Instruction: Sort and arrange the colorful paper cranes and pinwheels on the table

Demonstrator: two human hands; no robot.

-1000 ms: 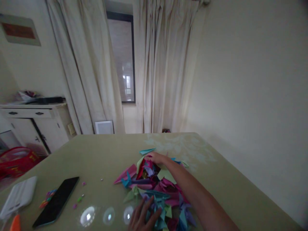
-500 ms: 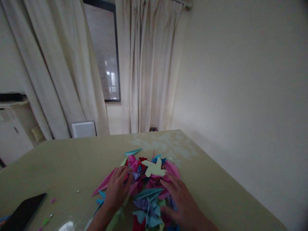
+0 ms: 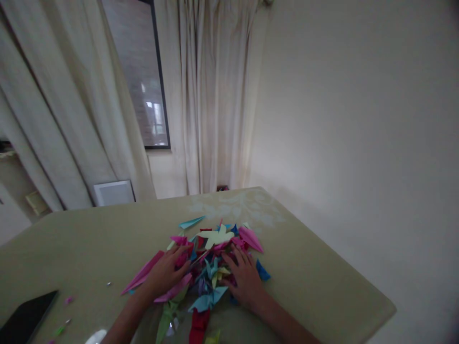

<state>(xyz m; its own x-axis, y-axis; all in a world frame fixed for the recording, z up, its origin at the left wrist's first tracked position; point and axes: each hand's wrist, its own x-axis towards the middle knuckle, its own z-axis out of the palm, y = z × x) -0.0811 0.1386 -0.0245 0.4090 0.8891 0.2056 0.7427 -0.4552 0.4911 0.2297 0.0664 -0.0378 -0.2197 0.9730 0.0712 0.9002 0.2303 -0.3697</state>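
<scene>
A heap of colourful folded-paper origami (image 3: 211, 272) lies on the table in front of me, with pink, red, blue, purple, green and yellow pieces. My left hand (image 3: 167, 272) rests with fingers apart on the left side of the heap, by a long pink folded piece (image 3: 145, 272). On the heap's right side, my right hand (image 3: 245, 279) is spread over the pieces, gripping none. A pale yellow-green paper shape (image 3: 217, 236) lies on top at the back. Nearer me are a light blue folded piece (image 3: 208, 300) and a red one (image 3: 199, 325).
At the table's (image 3: 322, 286) left lies a dark flat device, perhaps a phone or tablet (image 3: 27, 317), near small pink and green bits. A teal folded paper (image 3: 191, 222) lies behind the heap. Curtains (image 3: 201, 95) and a wall (image 3: 340, 119) stand beyond the table.
Both hands have pushed paper pieces away from me and together, and the heap has shifted. The pale yellow-green shape has moved back. The view has turned slightly right.
</scene>
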